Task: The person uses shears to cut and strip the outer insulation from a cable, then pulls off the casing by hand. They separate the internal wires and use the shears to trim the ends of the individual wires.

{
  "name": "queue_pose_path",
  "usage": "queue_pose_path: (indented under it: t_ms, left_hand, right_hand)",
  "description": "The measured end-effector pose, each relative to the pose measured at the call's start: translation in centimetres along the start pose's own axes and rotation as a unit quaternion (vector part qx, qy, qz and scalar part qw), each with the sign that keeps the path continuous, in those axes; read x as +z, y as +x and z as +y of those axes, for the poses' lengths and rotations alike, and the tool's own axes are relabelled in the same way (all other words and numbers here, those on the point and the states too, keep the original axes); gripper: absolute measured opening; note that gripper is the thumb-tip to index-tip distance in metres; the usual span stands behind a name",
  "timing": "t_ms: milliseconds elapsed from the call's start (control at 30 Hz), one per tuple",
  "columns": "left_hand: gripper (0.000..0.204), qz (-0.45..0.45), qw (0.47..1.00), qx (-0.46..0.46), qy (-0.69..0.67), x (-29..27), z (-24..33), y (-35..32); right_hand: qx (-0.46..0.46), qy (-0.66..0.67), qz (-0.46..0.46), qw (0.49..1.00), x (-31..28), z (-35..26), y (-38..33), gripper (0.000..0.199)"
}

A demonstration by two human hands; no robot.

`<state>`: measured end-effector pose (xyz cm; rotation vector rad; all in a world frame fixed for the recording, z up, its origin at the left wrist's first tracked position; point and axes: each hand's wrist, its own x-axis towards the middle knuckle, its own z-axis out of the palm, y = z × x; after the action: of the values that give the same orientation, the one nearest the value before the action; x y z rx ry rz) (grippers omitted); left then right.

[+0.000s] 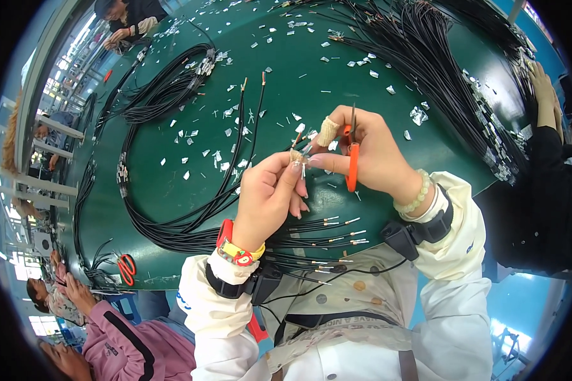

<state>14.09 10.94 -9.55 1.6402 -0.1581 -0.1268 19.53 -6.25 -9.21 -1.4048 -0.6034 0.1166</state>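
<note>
My left hand (265, 198) is closed in a pinch on the stripped end of a black cable, where thin wires and silvery shreds (303, 166) show at the fingertips. My right hand (376, 152) holds orange-handled scissors (353, 166), blades pointing up and away from me. Its thumb and a finger wearing a cloth finger cover (327, 131) meet the same cable end. Fingers partly hide that end. From a looped bundle of black cables (165, 236), several stripped ends (346, 241) lie below my hands at the table's near edge.
Scraps of foil (419, 115) litter the green table (286, 70). Coiled black cables (162, 95) lie far left, and a thick cable bundle (419, 60) lies right. Red-handled scissors (127, 270) rest near left. Other people work around the table; one person's hand (541, 86) touches cables at right.
</note>
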Motion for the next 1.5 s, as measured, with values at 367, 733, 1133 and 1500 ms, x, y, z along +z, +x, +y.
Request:
queue_pose_path:
  t_ms: [367,733,1133,1500]
  left_hand:
    - [0.022,-0.008,0.988,-0.057,-0.144,0.3,0.7,0.1]
    - [0.02,-0.027,0.993,-0.064,-0.096,0.5,0.6,-0.3]
    - [0.018,-0.007,0.995,-0.029,-0.096,0.5,0.5,-0.3]
    - [0.014,0.052,0.977,0.125,0.165,1.3,0.2,-0.3]
  right_hand:
    - [0.099,0.04,0.011,0.994,0.0,0.6,-0.3,0.022]
    - [0.045,0.054,0.05,0.996,0.5,0.2,-0.4,0.026]
    - [0.036,0.092,0.052,0.994,0.7,-0.3,-0.4,0.025]
    - [0.035,0.034,-0.004,0.999,0.3,-0.7,-0.4,0.026]
